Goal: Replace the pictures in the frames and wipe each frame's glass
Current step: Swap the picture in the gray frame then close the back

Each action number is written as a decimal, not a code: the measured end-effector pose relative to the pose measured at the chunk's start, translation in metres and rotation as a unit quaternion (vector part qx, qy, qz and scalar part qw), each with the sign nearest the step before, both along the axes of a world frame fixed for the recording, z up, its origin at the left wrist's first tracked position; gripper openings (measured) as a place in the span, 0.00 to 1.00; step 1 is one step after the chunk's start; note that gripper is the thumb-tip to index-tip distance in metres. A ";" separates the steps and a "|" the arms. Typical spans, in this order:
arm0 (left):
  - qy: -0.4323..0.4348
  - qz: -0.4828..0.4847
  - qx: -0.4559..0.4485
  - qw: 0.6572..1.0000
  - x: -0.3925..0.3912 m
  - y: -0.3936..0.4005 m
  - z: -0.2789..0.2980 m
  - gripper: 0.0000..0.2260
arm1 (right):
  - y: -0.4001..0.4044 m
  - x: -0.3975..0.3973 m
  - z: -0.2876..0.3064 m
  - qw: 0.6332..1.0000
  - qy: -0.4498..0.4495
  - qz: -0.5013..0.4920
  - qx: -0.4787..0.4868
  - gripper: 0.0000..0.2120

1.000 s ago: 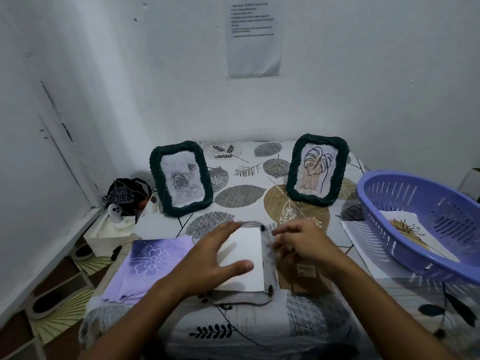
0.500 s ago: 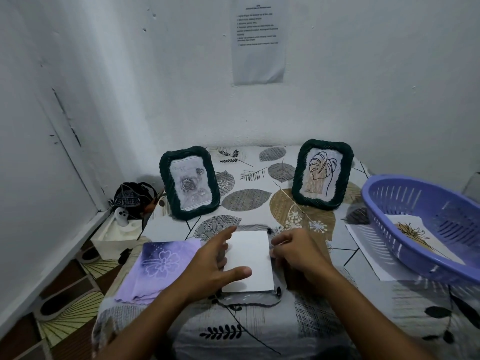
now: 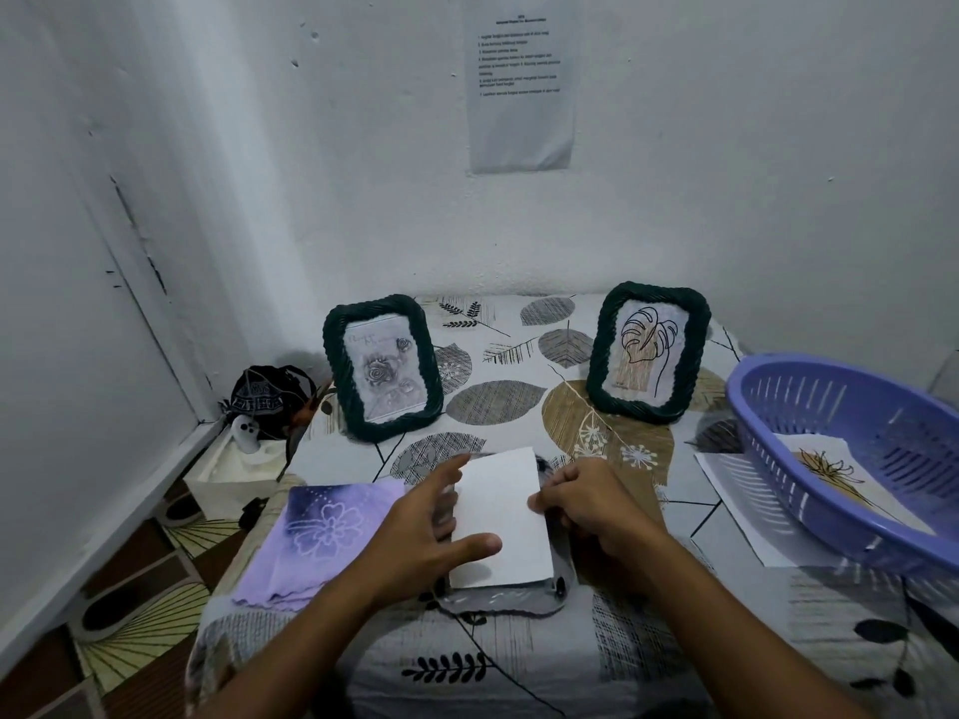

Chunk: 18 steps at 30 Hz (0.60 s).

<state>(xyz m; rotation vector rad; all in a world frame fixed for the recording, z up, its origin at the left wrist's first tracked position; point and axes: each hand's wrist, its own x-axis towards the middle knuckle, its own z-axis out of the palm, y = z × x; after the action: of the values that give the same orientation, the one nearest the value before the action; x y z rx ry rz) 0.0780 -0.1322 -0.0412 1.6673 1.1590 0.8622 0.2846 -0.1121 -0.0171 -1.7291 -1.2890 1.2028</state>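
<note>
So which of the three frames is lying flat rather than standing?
The frame under both hands, face down beneath the white sheet. The rose frame and the leaf-drawing frame stand upright farther back.

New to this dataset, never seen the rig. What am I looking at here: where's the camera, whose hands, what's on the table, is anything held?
There is no robot. One wide-angle camera sits on a person's head, looking down at their bare hands.

On the leaf-patterned table, two dark green frames stand upright: a rose picture frame and a leaf picture frame. A third frame lies face down near the front edge with a white sheet on its back. The left hand rests on the sheet's left edge with its thumb across it; the right hand pinches its right edge. A purple cloth lies to the left, a purple basket holding a flower print to the right.
</note>
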 end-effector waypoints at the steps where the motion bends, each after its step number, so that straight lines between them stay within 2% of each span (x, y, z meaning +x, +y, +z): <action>1: -0.002 0.000 0.000 1.000 0.000 0.000 0.000 0.41 | 0.000 0.000 0.000 1.000 -0.006 0.002 0.002 0.05; 6: -0.021 -0.005 -0.006 1.000 -0.001 0.001 0.001 0.39 | 0.002 0.002 -0.005 0.999 -0.045 0.006 0.022 0.03; 9: -0.013 -0.001 -0.004 1.000 0.000 0.000 0.003 0.36 | 0.004 0.004 -0.008 0.994 -0.099 0.009 0.043 0.08; 11: -0.002 -0.001 -0.005 1.000 0.000 0.000 0.004 0.36 | 0.005 0.006 -0.008 0.994 -0.102 0.011 0.043 0.10; 15: 0.077 0.070 0.055 0.993 0.003 0.004 0.009 0.29 | 0.002 0.013 0.000 1.000 -0.015 0.003 0.017 0.07; 16: 0.082 0.105 0.066 0.989 0.006 0.006 0.012 0.25 | 0.001 0.017 0.004 1.000 0.012 -0.002 0.005 0.05; 18: 0.049 0.155 0.029 0.986 0.014 0.011 0.019 0.19 | -0.001 0.025 0.015 0.999 0.051 -0.007 -0.014 0.03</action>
<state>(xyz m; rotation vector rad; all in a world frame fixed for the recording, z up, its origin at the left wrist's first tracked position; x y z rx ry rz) 0.0919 -0.1215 -0.0217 1.6138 1.5026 1.0225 0.3096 -0.1132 -0.0026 -1.6711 -1.2028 1.2887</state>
